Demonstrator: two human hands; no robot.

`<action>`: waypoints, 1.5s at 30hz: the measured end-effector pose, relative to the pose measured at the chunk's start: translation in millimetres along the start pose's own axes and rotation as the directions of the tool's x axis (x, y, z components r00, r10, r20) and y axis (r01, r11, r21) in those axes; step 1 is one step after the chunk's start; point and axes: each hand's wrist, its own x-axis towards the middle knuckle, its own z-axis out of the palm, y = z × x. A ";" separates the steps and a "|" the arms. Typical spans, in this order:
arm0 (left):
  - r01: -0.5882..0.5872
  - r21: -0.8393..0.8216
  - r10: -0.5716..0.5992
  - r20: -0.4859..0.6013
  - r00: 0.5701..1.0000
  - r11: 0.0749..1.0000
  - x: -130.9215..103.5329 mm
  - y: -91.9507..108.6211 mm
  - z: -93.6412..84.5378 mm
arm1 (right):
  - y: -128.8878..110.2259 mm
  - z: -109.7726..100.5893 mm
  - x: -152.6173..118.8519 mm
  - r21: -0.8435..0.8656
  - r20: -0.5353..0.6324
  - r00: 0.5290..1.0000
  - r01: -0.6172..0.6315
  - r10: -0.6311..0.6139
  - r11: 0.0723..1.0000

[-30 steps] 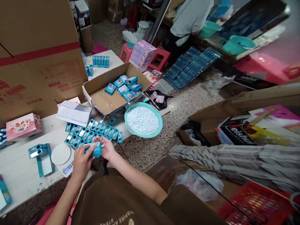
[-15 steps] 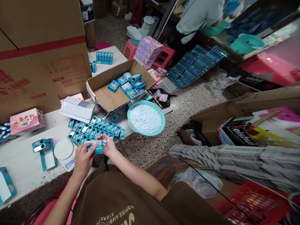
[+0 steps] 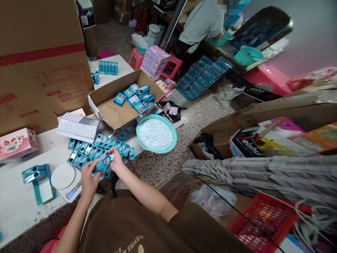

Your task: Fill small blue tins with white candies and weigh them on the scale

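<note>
My left hand (image 3: 89,177) is closed around a small blue candy box (image 3: 102,164), held tilted above the table's front edge. My right hand (image 3: 117,162) is cupped at the far end of that box, fingers curled round a few white candy pellets (image 3: 112,157). Just beyond both hands stand rows of similar blue boxes (image 3: 89,149) with dark round holes on top. A turquoise basin (image 3: 174,142) full of white pellets is to their right. Left of my left hand sits a white scale (image 3: 63,175) with a lit display.
An open cardboard carton (image 3: 105,110) with several blue boxes lies behind the rows. A white divided tray (image 3: 77,130) leans beside it. Blue packaging (image 3: 39,179) and a pink strawberry box (image 3: 18,144) lie at left. A co-worker (image 3: 202,21) stands at another table. A red crate (image 3: 265,218) is at lower right.
The held box has turned from lying level with its white label up to a tilt toward my right palm. The view has swung, shifting the surroundings leftward.
</note>
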 end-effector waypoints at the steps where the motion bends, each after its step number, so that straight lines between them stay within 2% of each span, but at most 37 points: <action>1: 0.038 -0.034 -0.038 -0.012 0.999 0.999 -1.8 -1.5 2.8 | -1.7 0.7 0.5 0.086 -0.036 0.999 -0.018 0.021 0.996; 4: 0.208 -0.153 -0.217 -0.047 0.975 0.966 -9.5 -6.3 11.7 | -4.4 0.5 1.0 0.212 -0.104 0.991 -0.060 0.084 0.975; 5: 0.283 -0.200 -0.300 -0.059 0.952 0.938 -12.3 -7.8 14.3 | -4.2 0.0 1.3 0.210 -0.111 0.989 -0.070 0.095 0.975; 8: 0.482 -0.354 -0.529 -0.042 0.848 0.801 -21.7 -11.2 17.0 | 0.1 -2.2 1.9 0.163 -0.095 0.990 -0.091 0.107 0.982; 11: 0.519 -0.558 -0.624 0.004 0.782 0.647 -35.5 -16.5 8.7 | 8.6 -6.0 0.1 0.104 -0.052 0.987 -0.145 0.151 0.984; 13: 0.502 -0.658 -0.670 -0.005 0.742 0.562 -49.5 -23.9 -2.6 | 15.5 -10.0 -2.2 0.073 -0.029 0.979 -0.200 0.202 0.977; 15: 0.495 -0.699 -0.720 -0.041 0.693 0.517 -67.0 -35.4 -16.7 | 23.4 -15.0 -4.6 0.019 -0.014 0.966 -0.259 0.260 0.966; 18: 0.473 -0.722 -0.761 -0.112 0.639 0.504 -95.8 -59.7 -39.8 | 38.8 -22.2 -8.0 -0.085 -0.008 0.942 -0.335 0.336 0.938; 21: 0.474 -0.720 -0.799 -0.184 0.573 0.506 -122.2 -92.5 -61.8 | 59.1 -26.2 -13.5 -0.154 -0.019 0.926 -0.376 0.378 0.914; 24: 0.568 -0.597 -0.815 -0.306 0.492 0.567 -142.8 -133.5 -78.9 | 82.5 -27.0 -21.3 -0.192 -0.043 0.921 -0.388 0.387 0.901; 26: 0.638 -0.501 -0.811 -0.364 0.457 0.585 -151.9 -162.8 -86.2 | 98.5 -26.9 -26.8 -0.210 -0.051 0.926 -0.377 0.375 0.902; 28: 0.672 -0.443 -0.804 -0.365 0.470 0.594 -156.5 -190.5 -89.8 | 113.8 -27.1 -32.2 -0.247 -0.040 0.934 -0.354 0.355 0.902; 31: 0.662 -0.395 -0.771 -0.326 0.547 0.637 -154.8 -225.0 -89.4 | 133.4 -29.6 -40.0 -0.316 -0.031 0.950 -0.306 0.312 0.898; 35: 0.640 -0.350 -0.727 -0.259 0.636 0.684 -142.7 -257.9 -84.7 | 152.4 -37.6 -50.8 -0.327 -0.051 0.973 -0.230 0.226 0.916; 39: 0.615 -0.306 -0.669 -0.114 0.734 0.727 -137.3 -281.0 -83.2 | 167.0 -48.2 -62.0 -0.250 -0.108 0.978 -0.202 0.180 0.947; 41: 0.560 -0.288 -0.611 -0.131 0.781 0.777 -143.3 -288.3 -85.2 | 173.7 -53.4 -67.0 -0.219 -0.127 0.979 -0.185 0.160 0.958; 43: 0.518 -0.254 -0.568 -0.195 0.800 0.817 -156.7 -291.9 -89.0 | 179.7 -58.0 -71.2 -0.200 -0.139 0.981 -0.165 0.139 0.966; 45: 0.534 -0.215 -0.574 -0.235 0.784 0.818 -176.1 -292.2 -94.3 | 184.5 -61.7 -74.4 -0.188 -0.145 0.981 -0.153 0.127 0.970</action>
